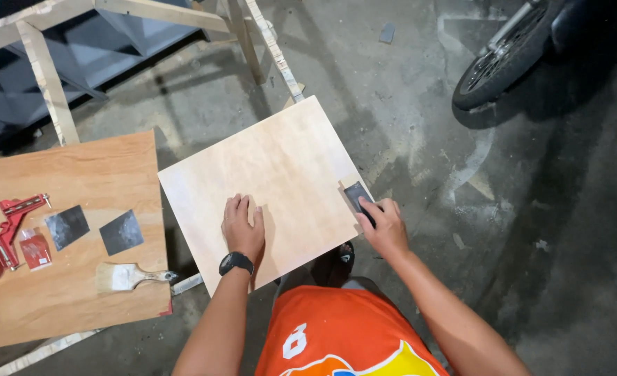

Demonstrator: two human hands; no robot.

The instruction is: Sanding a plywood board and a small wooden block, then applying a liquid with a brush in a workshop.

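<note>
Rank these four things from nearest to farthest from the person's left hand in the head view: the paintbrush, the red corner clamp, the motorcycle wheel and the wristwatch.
From the left hand, flat on the pale plywood board:
1. Wristwatch, on that hand's own wrist.
2. Paintbrush, to the left on the brown board.
3. Red corner clamp, farther left near the picture's edge.
4. Motorcycle wheel, far up and to the right on the floor.

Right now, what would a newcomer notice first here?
The pale plywood panel at centre, with the left hand flat on it and the right hand pressing a dark sanding block at its right edge. Left, a brush and red clamp lie on a board.
</note>
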